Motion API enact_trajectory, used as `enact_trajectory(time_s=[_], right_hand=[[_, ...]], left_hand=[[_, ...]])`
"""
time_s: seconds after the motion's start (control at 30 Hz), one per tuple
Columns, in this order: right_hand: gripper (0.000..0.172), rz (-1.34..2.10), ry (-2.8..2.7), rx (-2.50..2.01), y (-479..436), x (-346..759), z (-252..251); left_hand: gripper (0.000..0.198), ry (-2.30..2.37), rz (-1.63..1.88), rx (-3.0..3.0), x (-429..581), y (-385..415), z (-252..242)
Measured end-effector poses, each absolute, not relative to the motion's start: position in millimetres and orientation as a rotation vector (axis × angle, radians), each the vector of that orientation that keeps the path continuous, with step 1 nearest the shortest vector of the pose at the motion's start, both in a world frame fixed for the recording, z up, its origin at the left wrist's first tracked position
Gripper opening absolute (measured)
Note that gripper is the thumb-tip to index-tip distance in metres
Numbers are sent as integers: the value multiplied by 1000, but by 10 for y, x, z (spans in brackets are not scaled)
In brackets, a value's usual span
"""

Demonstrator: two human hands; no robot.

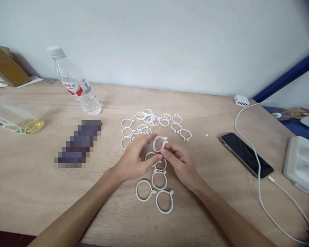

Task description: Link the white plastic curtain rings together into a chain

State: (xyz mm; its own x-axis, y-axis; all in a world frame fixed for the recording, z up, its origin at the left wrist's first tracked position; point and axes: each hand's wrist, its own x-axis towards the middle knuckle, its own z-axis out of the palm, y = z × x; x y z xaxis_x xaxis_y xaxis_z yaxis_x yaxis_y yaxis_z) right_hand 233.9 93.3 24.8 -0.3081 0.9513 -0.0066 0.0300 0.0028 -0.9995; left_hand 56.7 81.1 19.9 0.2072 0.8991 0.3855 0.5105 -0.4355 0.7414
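Well, 1 wooden table (41,192) carries it all. 1 clear water bottle (76,85) is far left of the phone (247,154); 1 phone, w/ 1 white cable (260,192) plugged in. Left hand (134,159) & right hand (180,163), left of phone, both pinch 1 white ring (160,143) btwn fingertips. 5 touching rings (156,202) lie left of phone, nearer the person. Approx 14 loose rings (154,120) lie left of phone, toward the wall; they overlap, so count isn't exact.
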Motion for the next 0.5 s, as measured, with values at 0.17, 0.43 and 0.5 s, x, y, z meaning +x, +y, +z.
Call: enact_trajectory(time_s=[0.17, 0.43, 0.5], right_hand=[[22, 1654, -1366, -942, 905, 2336, 203], [20, 1270, -1557, -1037, 992, 2464, 297], [21, 1154, -1678, -1004, 996, 2485, 307]], left_hand=[[49, 1296, 1180, 1921, 574, 818, 237], [34, 1293, 1219, 1995, 517, 809, 338], [33, 1268, 1206, 2035, 512, 803, 353]])
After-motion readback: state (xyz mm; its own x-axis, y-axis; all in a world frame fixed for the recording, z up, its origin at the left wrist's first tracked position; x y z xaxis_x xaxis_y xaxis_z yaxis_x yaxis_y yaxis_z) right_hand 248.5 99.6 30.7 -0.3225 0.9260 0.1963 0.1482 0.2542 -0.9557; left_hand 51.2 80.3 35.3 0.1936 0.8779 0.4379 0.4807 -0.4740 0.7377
